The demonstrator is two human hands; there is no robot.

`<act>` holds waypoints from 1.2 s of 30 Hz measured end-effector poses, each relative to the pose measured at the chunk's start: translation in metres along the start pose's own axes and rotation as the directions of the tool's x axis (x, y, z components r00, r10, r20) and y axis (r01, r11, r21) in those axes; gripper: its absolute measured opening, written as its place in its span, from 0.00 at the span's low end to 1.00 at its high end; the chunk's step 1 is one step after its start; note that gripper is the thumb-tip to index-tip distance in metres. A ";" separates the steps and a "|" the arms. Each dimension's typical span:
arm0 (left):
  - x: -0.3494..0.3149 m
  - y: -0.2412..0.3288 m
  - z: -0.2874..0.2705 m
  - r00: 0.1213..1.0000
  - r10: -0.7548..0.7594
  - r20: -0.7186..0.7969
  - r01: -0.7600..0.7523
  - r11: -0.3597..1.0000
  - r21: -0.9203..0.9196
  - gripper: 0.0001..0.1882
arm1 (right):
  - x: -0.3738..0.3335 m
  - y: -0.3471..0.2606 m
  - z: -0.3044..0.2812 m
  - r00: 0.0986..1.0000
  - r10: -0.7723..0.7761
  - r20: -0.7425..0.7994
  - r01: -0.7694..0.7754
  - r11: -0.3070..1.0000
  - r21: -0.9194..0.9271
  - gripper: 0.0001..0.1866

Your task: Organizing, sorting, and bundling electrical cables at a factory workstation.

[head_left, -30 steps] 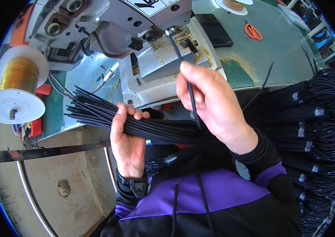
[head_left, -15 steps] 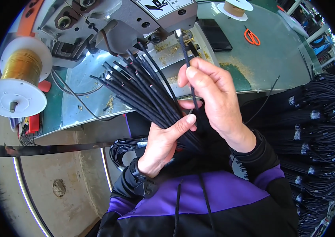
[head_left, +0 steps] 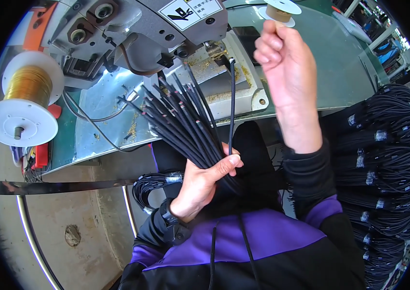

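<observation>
My left hand (head_left: 207,181) is closed around a thick bundle of black braided cords (head_left: 181,125), whose cut ends fan out toward the machine. One single black cord (head_left: 232,101) stands upright apart from the rest, its lower part held by the thumb and fingers of that hand. My right hand (head_left: 289,72) is raised over the table to the right of the machine, away from the cords. Its fingers are curled in, and whether anything small is between them is hidden.
A grey metal machine (head_left: 142,29) fills the back, with gold-coloured scraps around its base. At left is a white spool of golden wire (head_left: 28,84); another spool (head_left: 281,13) sits at the far side. A dark flat device (head_left: 246,41) lies behind my right hand. Bundled black cords (head_left: 388,159) hang at right.
My right hand has let go of the single cord and moved up and right. That cord's tip has come away from the machine, and the left hand's bundle has shifted slightly right.
</observation>
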State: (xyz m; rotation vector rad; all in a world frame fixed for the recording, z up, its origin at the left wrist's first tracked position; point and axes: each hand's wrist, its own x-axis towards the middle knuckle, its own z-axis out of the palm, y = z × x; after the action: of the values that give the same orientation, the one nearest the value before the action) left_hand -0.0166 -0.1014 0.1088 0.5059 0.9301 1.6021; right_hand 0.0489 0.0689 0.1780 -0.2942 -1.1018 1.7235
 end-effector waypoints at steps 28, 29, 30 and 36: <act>0.001 0.014 -0.011 0.973 0.181 -0.143 -0.205 0.963 -0.176 0.11 | -0.029 0.027 0.022 0.915 0.402 -0.018 -0.403 0.915 -0.006 0.14; 0.001 0.015 -0.012 0.969 0.198 -0.149 -0.224 0.957 -0.187 0.11 | -0.028 0.028 0.023 0.914 0.404 -0.019 -0.405 0.914 -0.006 0.14; 0.001 0.016 -0.013 0.969 0.196 -0.151 -0.223 0.957 -0.188 0.11 | -0.026 0.029 0.024 0.905 0.425 -0.015 -0.424 0.905 0.025 0.14; 0.001 0.017 -0.019 0.963 0.228 -0.146 -0.258 0.938 -0.231 0.09 | -0.021 0.035 0.022 0.876 0.482 -0.016 -0.474 0.867 0.153 0.12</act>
State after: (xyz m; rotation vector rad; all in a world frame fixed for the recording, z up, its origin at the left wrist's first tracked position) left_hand -0.0413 -0.1068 0.1108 0.3638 0.7592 1.9612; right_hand 0.0227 0.0376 0.1564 -0.5561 -0.9031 2.2100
